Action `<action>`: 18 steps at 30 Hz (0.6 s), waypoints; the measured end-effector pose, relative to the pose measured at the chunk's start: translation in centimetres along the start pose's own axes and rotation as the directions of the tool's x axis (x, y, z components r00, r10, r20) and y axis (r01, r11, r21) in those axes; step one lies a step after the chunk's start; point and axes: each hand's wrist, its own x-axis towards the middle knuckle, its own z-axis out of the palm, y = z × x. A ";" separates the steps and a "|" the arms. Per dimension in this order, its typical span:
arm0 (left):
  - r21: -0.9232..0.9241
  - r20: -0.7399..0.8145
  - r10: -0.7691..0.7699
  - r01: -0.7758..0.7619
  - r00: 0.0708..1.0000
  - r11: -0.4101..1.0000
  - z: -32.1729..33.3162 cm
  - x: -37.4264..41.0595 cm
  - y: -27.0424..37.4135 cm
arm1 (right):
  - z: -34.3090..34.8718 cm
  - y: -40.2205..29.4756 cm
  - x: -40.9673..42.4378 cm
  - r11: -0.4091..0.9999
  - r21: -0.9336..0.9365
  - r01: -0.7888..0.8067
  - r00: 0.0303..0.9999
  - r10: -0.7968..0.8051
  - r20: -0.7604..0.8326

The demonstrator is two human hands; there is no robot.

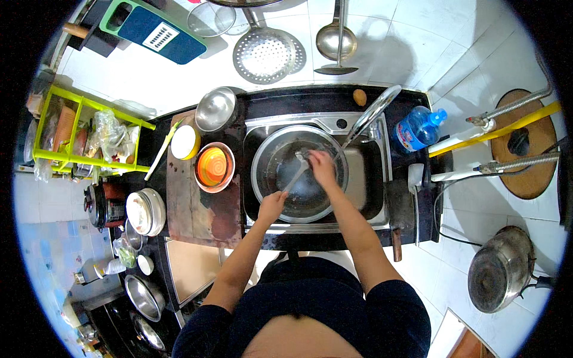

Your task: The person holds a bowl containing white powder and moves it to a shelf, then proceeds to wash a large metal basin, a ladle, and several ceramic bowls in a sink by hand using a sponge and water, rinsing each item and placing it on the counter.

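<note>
A large round metal basin (264,197) sits in the stainless steel sink (385,215), with cloudy liquid in it. Above it, my left hand (272,206) grips the end of a long pale handle belonging to a utensil (296,178), which slants up and to the right. At its far end, my right hand (321,168) closes its fingers around a small grey item (305,155), perhaps a scouring pad, held against the utensil's head. My fingers partly hide that head, so its shape is unclear. The chrome faucet (374,109) reaches over the basin's right side.
Left of the sink, a wooden board (188,201) bears an orange bowl (215,167), a yellow cup (185,142) and a metal bowl (215,109). A blue plastic bottle (414,129) stands at right, above a cleaver (398,206) whose handle overhangs the counter edge.
</note>
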 end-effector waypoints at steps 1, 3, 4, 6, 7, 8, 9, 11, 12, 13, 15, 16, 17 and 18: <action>0.036 0.025 0.011 -0.012 1.000 0.999 0.1 0.1 0.2 | -0.3 -2.9 -0.3 0.976 -0.156 0.150 0.988 -0.152 -0.004; 0.093 0.039 0.037 -0.040 0.999 0.995 0.1 0.5 1.4 | 0.7 -3.9 -1.4 0.944 -0.231 0.236 0.971 -0.220 0.092; 0.106 0.014 0.038 -0.039 0.999 0.994 0.0 0.5 2.3 | 1.1 -4.7 -2.2 0.930 -0.236 0.283 0.959 -0.267 0.096; 0.148 -0.009 0.023 -0.021 1.000 0.989 0.0 0.4 3.5 | 1.4 -6.0 -3.6 0.893 -0.241 0.379 0.925 -0.363 0.109; 0.177 -0.007 0.007 -0.006 1.000 0.984 0.1 0.2 3.9 | 1.1 -5.9 -3.0 0.908 -0.234 0.348 0.937 -0.347 0.047; 0.185 -0.012 0.010 -0.007 1.000 0.983 0.2 0.4 4.0 | 0.8 -5.6 -1.9 0.921 -0.224 0.318 0.944 -0.330 -0.014; 0.194 -0.013 0.014 -0.011 1.000 0.981 0.3 0.4 4.2 | 0.7 -5.4 -1.3 0.936 -0.211 0.280 0.951 -0.301 -0.075; 0.176 -0.011 0.037 -0.035 0.999 0.984 0.6 1.5 3.8 | 1.8 -4.7 -1.5 0.939 -0.222 0.262 0.959 -0.279 -0.052; 0.166 -0.001 0.037 -0.036 0.999 0.985 0.9 2.0 3.4 | 2.3 -5.0 -2.3 0.930 -0.225 0.289 0.955 -0.295 0.007; 0.157 0.004 0.034 -0.034 0.999 0.987 0.9 2.3 2.9 | 2.9 -5.6 -3.1 0.920 -0.223 0.322 0.947 -0.316 0.066; 0.168 0.033 0.051 -0.056 0.998 0.984 2.1 2.8 0.0 | 3.5 -6.4 -5.5 0.952 0.026 0.304 0.940 -0.304 0.154; 0.146 0.016 0.012 -0.014 1.000 0.989 2.5 2.6 -0.7 | 3.8 -6.7 -6.4 0.946 0.096 0.309 0.938 -0.320 0.132; 0.123 -0.001 -0.028 0.028 1.000 0.992 2.9 2.5 -1.5 | 3.9 -6.8 -6.7 0.935 0.165 0.315 0.936 -0.334 0.109; 0.137 0.003 -0.053 0.052 0.999 0.989 2.8 2.3 -1.3 | 4.1 -6.2 -6.7 0.948 0.151 0.281 0.946 -0.300 0.121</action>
